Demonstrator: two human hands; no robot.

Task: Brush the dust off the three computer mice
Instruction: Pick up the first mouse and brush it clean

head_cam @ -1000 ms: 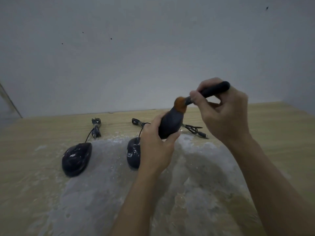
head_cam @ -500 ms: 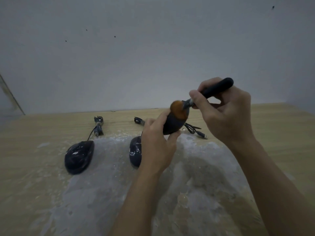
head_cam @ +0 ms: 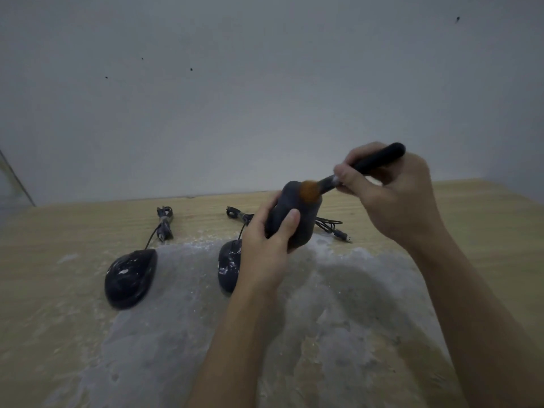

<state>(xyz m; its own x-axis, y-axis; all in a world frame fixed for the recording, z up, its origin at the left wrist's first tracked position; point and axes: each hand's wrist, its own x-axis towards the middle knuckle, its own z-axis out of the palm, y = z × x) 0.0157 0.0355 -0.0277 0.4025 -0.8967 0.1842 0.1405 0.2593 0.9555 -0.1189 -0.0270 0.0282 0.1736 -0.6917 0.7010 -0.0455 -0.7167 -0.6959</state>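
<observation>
My left hand [head_cam: 265,257] holds a dark mouse [head_cam: 297,219] tilted up above the table, thumb across its face. My right hand [head_cam: 391,195] grips a black-handled brush [head_cam: 374,163], whose orange bristles [head_cam: 310,191] press on the upper part of the held mouse. A second mouse [head_cam: 228,266], speckled with white dust, lies on the table just left of my left hand and is partly hidden by it. A third dusty mouse [head_cam: 129,278] lies further left.
The wooden table [head_cam: 59,225] carries a wide patch of white dust [head_cam: 338,304] under my arms. Bundled cables lie at the back: the left cable [head_cam: 164,222], the middle cable [head_cam: 238,214] and the right cable [head_cam: 335,228] with its plug. A grey wall stands behind.
The held mouse has been turned more upright and lifted slightly. The brush head has swept across its upper part, with the bristles now blurred from motion.
</observation>
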